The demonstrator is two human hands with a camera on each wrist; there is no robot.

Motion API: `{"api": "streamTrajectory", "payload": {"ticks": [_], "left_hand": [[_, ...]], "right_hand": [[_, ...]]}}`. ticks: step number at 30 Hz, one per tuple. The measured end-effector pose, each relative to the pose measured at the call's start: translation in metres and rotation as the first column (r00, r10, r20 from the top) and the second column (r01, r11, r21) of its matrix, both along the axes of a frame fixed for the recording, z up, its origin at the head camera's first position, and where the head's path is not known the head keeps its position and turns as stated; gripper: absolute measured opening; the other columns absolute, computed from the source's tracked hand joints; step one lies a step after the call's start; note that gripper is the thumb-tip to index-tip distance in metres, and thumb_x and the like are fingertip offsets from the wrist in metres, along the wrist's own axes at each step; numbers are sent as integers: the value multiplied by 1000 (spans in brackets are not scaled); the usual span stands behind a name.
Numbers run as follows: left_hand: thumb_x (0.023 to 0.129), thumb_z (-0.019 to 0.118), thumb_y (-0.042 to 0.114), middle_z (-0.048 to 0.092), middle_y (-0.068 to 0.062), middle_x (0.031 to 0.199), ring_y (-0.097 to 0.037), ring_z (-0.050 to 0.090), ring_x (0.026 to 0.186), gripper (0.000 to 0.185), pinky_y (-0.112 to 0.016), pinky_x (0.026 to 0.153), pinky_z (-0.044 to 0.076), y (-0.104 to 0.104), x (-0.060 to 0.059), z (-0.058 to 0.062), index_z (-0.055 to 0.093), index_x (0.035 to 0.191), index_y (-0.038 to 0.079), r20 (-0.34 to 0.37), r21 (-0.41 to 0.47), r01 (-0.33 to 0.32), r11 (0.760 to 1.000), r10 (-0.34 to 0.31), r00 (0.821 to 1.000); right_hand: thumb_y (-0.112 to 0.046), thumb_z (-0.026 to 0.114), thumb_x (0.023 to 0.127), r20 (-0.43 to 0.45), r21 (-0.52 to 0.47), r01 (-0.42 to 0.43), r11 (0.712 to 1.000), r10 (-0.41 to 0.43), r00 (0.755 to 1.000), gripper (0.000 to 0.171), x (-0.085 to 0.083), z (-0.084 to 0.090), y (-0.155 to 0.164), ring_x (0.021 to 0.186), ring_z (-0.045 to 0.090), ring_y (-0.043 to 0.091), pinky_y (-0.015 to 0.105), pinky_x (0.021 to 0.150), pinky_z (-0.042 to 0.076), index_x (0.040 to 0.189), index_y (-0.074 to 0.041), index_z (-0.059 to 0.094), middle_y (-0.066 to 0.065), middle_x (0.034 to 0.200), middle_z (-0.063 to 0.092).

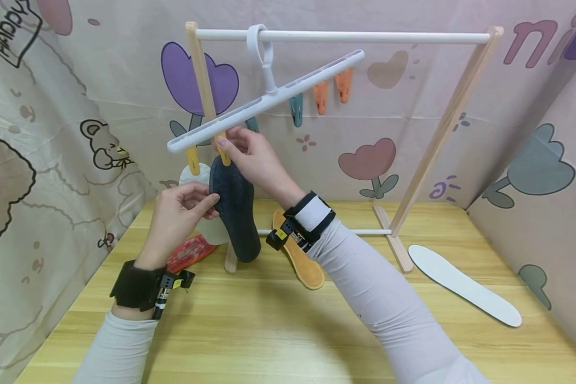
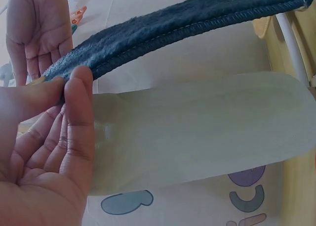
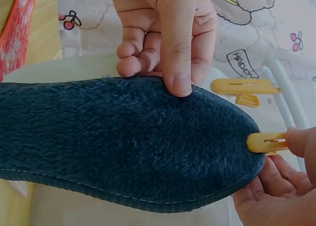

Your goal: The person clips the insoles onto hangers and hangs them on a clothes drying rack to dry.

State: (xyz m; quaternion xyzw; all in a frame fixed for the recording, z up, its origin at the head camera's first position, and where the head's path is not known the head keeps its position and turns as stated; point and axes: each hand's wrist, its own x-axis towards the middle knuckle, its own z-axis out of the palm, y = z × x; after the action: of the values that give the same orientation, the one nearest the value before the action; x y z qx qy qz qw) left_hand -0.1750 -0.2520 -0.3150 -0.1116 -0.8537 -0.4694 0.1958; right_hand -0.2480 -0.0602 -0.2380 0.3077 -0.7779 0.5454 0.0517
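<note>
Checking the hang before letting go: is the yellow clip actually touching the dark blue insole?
Touching. The right wrist view shows the yellow clip closed over the toe edge of the dark blue insole, with the right hand pinching the clip.

Dark blue fleecy insole [image 1: 235, 213] hangs upright from a yellow clip [image 1: 224, 156].

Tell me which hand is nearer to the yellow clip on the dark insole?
Right. The right hand pinches the yellow clip at the dark insole tip; the left hand holds the insole edge lower down.
</note>
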Motion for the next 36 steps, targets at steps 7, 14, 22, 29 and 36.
{"api": "streamTrajectory", "payload": {"ticks": [7,14,22,29,36], "left_hand": [[105,73,26,81,-19,95,-1,77,73,27,-20,72,62,-1,0,-1,76,113,0,14,8,23,1000,-23,1000],[105,72,24,81,-21,97,1,76,73,26,-17,72,61,-2,0,0,76,114,0,9,7,18,1000,-18,1000],[106,71,22,81,-22,97,3,75,72,25,-16,71,61,-6,0,1,76,114,-1,-3,-16,2,1000,-2,1000],[106,71,22,81,-20,94,2,75,71,23,-18,70,62,-9,-1,0,77,113,0,-12,-36,-2,999,2,1000],[105,73,26,81,-18,91,-1,76,71,24,-21,70,63,-9,-1,0,79,108,3,-8,-34,1,999,-1,1000]], "right_hand": [[-29,56,114,39,12,5,1000,-6,999,39,1,-2,1,141,63,21,35,117,51,143,-3,61,11,144,69],[-24,55,114,25,15,-6,1000,5,1000,44,2,-5,5,141,63,24,33,118,50,152,-2,55,14,150,65],[-22,56,113,4,17,-21,1000,21,1000,43,2,-8,11,139,65,24,31,116,51,151,-3,57,14,149,66],[-19,57,113,-2,34,-24,999,24,1000,40,2,-14,17,138,66,24,32,116,52,151,-4,59,13,148,67],[-17,59,112,-22,41,-9,999,10,1000,37,-1,-22,24,132,68,24,33,113,54,146,-5,63,12,144,69]]}}
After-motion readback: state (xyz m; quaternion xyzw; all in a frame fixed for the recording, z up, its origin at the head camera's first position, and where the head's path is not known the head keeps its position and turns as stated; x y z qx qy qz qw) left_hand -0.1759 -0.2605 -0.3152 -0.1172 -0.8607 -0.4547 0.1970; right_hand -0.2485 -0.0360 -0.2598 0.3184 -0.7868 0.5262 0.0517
